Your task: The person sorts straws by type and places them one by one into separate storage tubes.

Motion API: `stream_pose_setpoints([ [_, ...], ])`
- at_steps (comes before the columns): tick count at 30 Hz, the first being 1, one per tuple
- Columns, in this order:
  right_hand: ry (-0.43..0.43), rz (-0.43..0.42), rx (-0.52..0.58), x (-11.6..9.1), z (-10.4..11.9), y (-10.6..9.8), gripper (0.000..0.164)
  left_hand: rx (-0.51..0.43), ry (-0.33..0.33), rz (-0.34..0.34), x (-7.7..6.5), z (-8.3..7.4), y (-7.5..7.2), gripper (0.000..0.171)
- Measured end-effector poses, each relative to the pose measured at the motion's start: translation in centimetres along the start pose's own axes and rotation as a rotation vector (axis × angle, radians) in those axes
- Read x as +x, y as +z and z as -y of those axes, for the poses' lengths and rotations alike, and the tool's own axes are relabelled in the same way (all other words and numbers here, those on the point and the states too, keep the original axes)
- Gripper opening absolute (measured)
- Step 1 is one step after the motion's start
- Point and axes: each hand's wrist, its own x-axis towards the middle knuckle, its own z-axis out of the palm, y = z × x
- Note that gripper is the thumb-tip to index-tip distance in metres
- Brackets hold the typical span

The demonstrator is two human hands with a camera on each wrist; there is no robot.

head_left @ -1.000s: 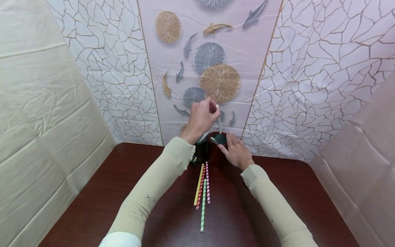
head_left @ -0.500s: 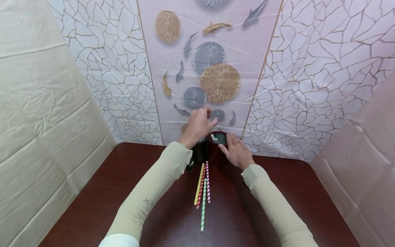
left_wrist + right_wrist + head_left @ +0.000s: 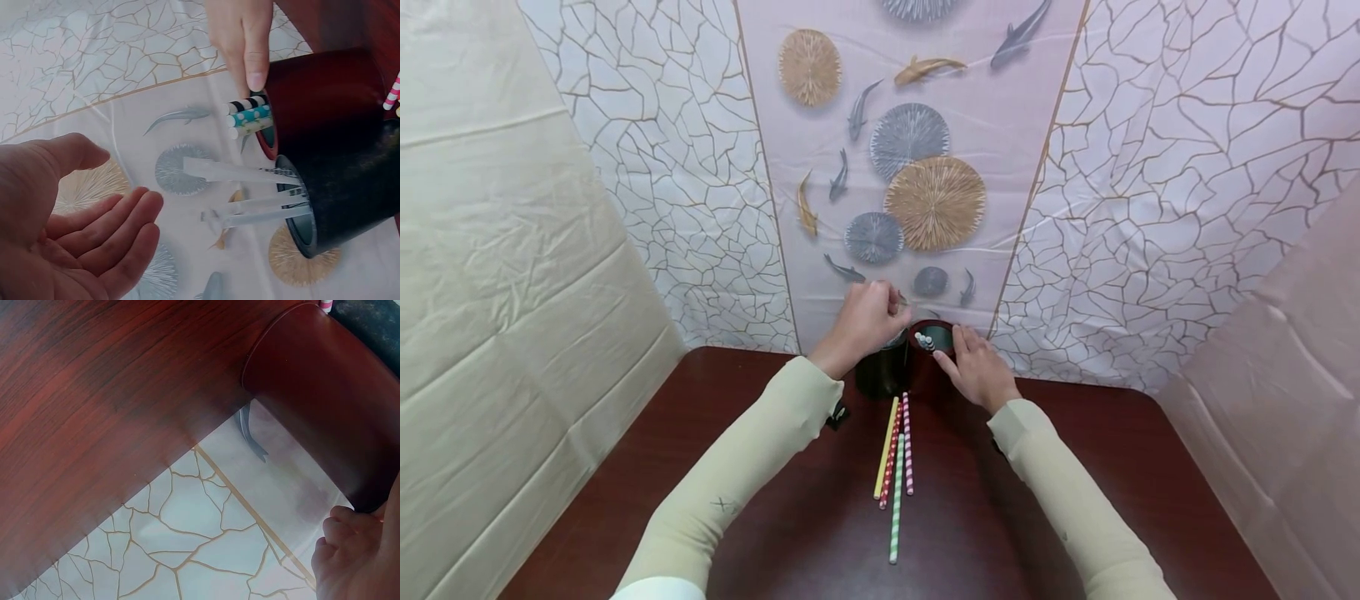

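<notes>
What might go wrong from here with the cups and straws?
The syringes stick out well past the rim of the black cup, which neither hand holds, so the left hand might brush them and tip it. The loose straws lie bunched, so picking up one may roll its neighbours. If the right hand shifts, the dark red cup might bump the black one.

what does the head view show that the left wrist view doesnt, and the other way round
Only the head view: the green-striped straw and red dotted straw on the table.

Only the left wrist view: the teal colour of a straw in the red cup, and dark print on clear tubes in the black cup.

Both: left hand, right hand, both cups.
</notes>
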Motion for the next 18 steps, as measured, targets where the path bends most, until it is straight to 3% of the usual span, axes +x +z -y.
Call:
stream_pose_setpoints([
  [3, -0.006, -0.009, 0.002, 0.0, -0.1, 0.1, 0.081, 0.005, 0.007, 0.043, -0.5, 0.3, 0.3, 0.022],
  [9, -0.015, -0.006, 0.009, 0.1, -0.2, 0.0, 0.082, 0.026, -0.02, 0.157, -1.5, 0.9, 1.3, 0.051],
  [15, -0.009, 0.005, 0.01, 0.1, -0.1, 0.0, 0.083, 0.061, -0.074, 0.297, -2.4, 1.8, 2.6, 0.062],
  [18, -0.007, 0.006, 0.01, 0.1, 0.0, 0.1, 0.082, 0.093, -0.099, 0.363, -3.0, 2.4, 3.4, 0.058],
])
